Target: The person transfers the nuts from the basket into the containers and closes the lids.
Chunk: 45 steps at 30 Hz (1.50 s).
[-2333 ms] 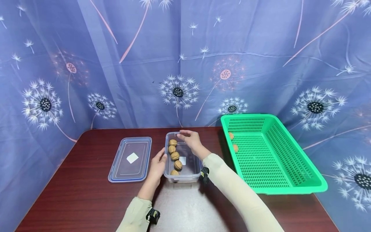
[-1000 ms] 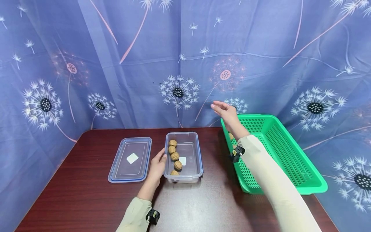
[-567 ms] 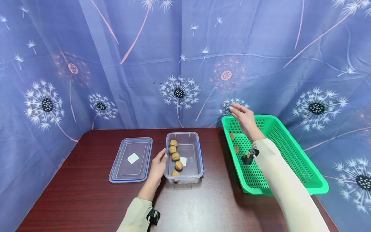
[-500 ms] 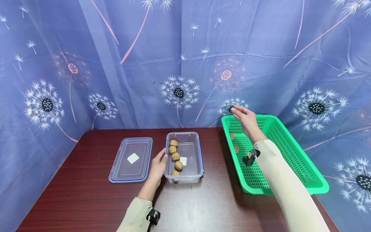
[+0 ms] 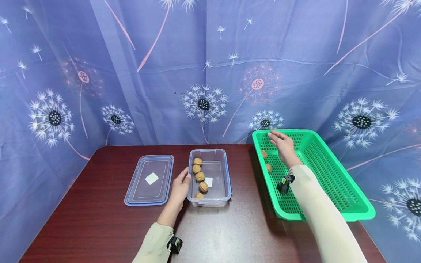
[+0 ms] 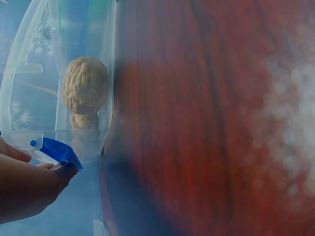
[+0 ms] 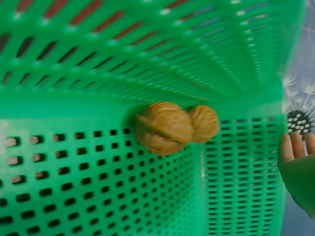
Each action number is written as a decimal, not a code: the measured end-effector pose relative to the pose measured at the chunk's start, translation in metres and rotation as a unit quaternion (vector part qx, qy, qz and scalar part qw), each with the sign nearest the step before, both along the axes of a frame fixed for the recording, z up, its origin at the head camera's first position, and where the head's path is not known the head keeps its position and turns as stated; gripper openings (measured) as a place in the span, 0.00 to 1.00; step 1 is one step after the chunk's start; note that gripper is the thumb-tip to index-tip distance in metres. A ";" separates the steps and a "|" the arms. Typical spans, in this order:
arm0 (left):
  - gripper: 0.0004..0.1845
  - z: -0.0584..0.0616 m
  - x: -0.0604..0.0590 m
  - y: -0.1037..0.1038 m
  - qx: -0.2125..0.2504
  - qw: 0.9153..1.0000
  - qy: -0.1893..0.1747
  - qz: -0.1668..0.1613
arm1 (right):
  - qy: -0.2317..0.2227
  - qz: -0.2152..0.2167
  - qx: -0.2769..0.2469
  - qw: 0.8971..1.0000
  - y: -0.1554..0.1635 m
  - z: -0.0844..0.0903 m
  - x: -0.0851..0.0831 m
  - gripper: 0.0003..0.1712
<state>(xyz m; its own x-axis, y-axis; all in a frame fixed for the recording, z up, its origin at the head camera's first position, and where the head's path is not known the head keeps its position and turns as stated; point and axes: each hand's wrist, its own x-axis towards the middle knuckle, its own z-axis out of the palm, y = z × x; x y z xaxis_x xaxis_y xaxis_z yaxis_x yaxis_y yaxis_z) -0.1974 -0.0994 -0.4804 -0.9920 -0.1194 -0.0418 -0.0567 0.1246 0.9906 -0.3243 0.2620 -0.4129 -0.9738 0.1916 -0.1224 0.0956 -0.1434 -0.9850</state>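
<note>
My left hand (image 5: 179, 188) rests with fairly straight fingers against the left side of a clear plastic food container (image 5: 218, 201). In the left wrist view its fingers lie right at the container's blue side latch (image 6: 61, 151). Several walnuts (image 5: 199, 176) sit in a row along the container's left wall. Over the back left of a green plastic basket (image 5: 356, 212) hangs my right hand (image 5: 285, 148), fingers loosely extended and holding nothing. Two walnuts lie in the basket against its left wall, the nearer walnut (image 7: 164, 129) partly covering the farther walnut (image 7: 204, 124) in the right wrist view.
A clear lid (image 5: 138, 186) with a blue seal and a white sticker lies on the dark red table (image 5: 95, 215), left of the container. A blue dandelion-print curtain (image 5: 148, 91) hangs behind the table.
My right hand has left the container's far end, passing right to the basket, and has since come down lower over it. The left hand has stayed at the container.
</note>
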 end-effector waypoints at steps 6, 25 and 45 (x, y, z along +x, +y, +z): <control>0.24 -0.002 -0.002 0.000 0.000 1.000 0.000 0.003 | -0.020 0.002 0.056 0.998 0.002 -0.016 -0.001 0.32; 0.24 -0.001 -0.001 -0.002 -0.003 1.000 0.008 0.001 | -0.101 0.097 0.075 0.987 0.018 -0.040 0.001 0.36; 0.24 -0.004 -0.001 -0.002 0.001 1.000 0.006 0.002 | -0.119 0.214 0.156 0.957 0.023 -0.059 0.000 0.34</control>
